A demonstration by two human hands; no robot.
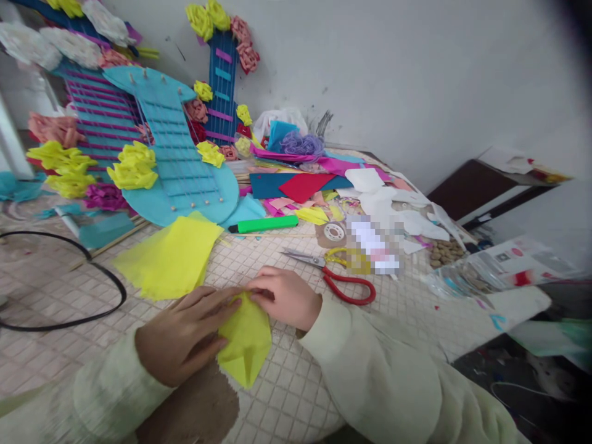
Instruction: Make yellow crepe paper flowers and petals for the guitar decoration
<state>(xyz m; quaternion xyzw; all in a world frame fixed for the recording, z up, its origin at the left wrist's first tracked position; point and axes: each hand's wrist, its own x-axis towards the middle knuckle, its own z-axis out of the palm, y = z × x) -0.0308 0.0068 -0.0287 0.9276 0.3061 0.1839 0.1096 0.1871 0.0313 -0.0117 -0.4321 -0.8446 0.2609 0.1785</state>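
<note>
Both my hands are at the top edge of a small folded piece of yellow tissue paper (247, 345) on the tiled-pattern tabletop. My left hand (189, 330) lies across its left side, fingers together and pressing on it. The fingers of my right hand (284, 296) pinch its upper corner. Just beyond my left hand lies a stack of yellow tissue sheets (173, 259). Scissors (342, 277) with red and yellow handles rest to the right of my right hand. A green marker-like tool (263, 224) with a black end lies farther back.
Blue guitar-shaped crafts (173, 148) with paper flowers (134, 165) stand at the back left. A black cable (118, 283) loops on the left. Paper scraps (383, 203), purple yarn (303, 143) and a tape roll (333, 232) lie toward the wall. Pebbles (446, 251) sit at the right.
</note>
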